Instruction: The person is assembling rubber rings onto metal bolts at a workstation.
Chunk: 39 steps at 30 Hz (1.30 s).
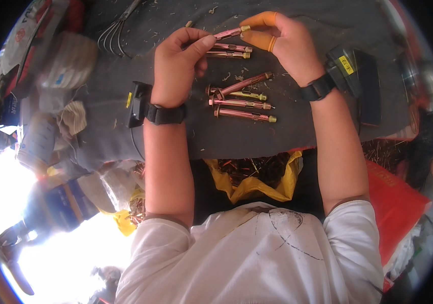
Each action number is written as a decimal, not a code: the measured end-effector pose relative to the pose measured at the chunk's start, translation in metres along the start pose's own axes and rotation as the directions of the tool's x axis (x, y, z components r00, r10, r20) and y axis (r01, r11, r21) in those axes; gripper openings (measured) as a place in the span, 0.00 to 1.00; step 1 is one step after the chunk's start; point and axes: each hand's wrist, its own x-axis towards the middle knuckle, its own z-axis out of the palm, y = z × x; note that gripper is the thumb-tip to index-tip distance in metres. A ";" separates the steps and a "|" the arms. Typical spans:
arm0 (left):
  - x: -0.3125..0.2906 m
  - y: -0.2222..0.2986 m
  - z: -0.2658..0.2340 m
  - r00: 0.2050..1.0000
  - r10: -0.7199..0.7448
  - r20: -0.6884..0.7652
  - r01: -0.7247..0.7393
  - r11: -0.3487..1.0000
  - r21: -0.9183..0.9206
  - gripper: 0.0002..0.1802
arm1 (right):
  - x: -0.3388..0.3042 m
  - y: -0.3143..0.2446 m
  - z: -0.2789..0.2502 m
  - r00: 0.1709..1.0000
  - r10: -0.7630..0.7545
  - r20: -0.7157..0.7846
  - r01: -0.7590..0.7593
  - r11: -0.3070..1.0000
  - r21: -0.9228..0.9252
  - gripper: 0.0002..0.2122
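My left hand (180, 62) is closed around one end of a pinkish-gold sleeve anchor bolt (228, 34) near the far side of the table. My right hand (295, 50), with orange finger cots on thumb and index finger, pinches the bolt's yellowish tip. Two similar anchor bolts (232, 53) lie just below the held one, their left ends hidden behind my left hand. Closer to me, several more anchor bolts (244, 105) rest in a loose group, one brownish and laid slantwise across another.
A dark grey cloth (287, 131) covers the table, with small shavings on it. A wire hand rake (112, 35) lies far left. An open yellow bag (257, 190) of metal parts sits at my lap. A dark flat box (368, 86) lies right, a red bag (394, 207) below it.
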 end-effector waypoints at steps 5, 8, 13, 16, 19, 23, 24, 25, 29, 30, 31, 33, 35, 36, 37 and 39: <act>0.000 0.001 0.002 1.000 0.016 0.009 -0.016 1.000 0.013 0.10 | 0.001 0.003 -0.003 0.998 0.067 -0.015 -0.068 0.997 -0.030 0.13; 0.000 0.001 0.001 1.000 0.010 -0.008 -0.010 1.000 0.005 0.10 | -0.002 -0.010 0.001 1.000 0.007 -0.026 -0.004 0.995 0.095 0.13; -0.002 0.003 0.002 1.000 0.000 0.000 0.000 1.000 0.029 0.10 | -0.001 0.000 0.000 0.997 0.072 0.037 -0.076 0.988 0.134 0.11; -0.001 0.002 0.001 1.000 0.008 0.000 -0.008 1.000 0.021 0.10 | 0.000 -0.003 -0.002 0.997 0.058 0.041 -0.063 0.990 0.130 0.10; -0.001 0.003 0.002 1.000 0.005 0.011 -0.005 0.999 0.039 0.10 | -0.001 -0.003 0.000 0.997 0.058 0.052 -0.061 0.997 0.055 0.09; 0.000 0.001 0.001 1.000 0.008 -0.002 -0.008 0.999 0.033 0.10 | 0.000 -0.002 -0.001 0.995 0.078 0.056 -0.083 0.992 0.090 0.09; 0.000 0.001 0.001 1.000 0.007 -0.002 -0.006 0.999 0.037 0.09 | 0.000 0.001 -0.003 0.995 0.078 0.056 -0.083 0.993 0.089 0.09; 0.000 0.001 0.001 1.000 0.005 -0.003 -0.005 0.999 0.040 0.09 | 0.001 0.007 -0.005 0.993 0.110 0.041 -0.113 0.992 0.056 0.09; 0.003 -0.005 -0.004 0.994 0.046 0.095 -0.061 0.986 0.156 0.08 | 0.003 0.014 -0.007 0.989 0.142 -0.044 -0.141 0.990 0.027 0.10; 0.004 -0.012 -0.006 0.987 0.106 0.119 -0.135 0.953 0.270 0.09 | 0.003 0.013 -0.007 0.989 0.141 -0.041 -0.139 0.990 0.028 0.10; 0.004 -0.016 -0.007 0.975 0.162 0.151 -0.208 0.902 0.378 0.09 | 0.003 0.011 -0.006 0.988 0.145 -0.061 -0.146 0.989 -0.012 0.09; 0.002 -0.014 -0.003 0.978 0.154 0.139 -0.196 0.905 0.378 0.10 | 0.003 0.011 -0.007 0.985 0.151 -0.084 -0.156 0.986 -0.055 0.09; -0.001 -0.009 -0.001 0.981 0.146 0.128 -0.184 0.907 0.378 0.11 | 0.003 0.014 -0.010 0.986 0.141 -0.094 -0.146 0.988 -0.053 0.09; -0.002 -0.005 -0.001 0.983 0.164 0.087 -0.186 0.887 0.422 0.11 | 0.003 0.014 -0.011 0.985 0.141 -0.094 -0.147 0.988 -0.054 0.09; -0.004 -0.003 -0.002 0.982 0.185 0.047 -0.185 0.866 0.465 0.12 | 0.003 0.013 -0.012 0.982 0.161 -0.100 -0.166 0.986 -0.036 0.09; -0.006 -0.001 -0.004 0.968 0.248 0.033 -0.224 0.803 0.552 0.11 | 0.003 0.011 -0.014 0.978 0.180 -0.106 -0.183 0.983 -0.019 0.09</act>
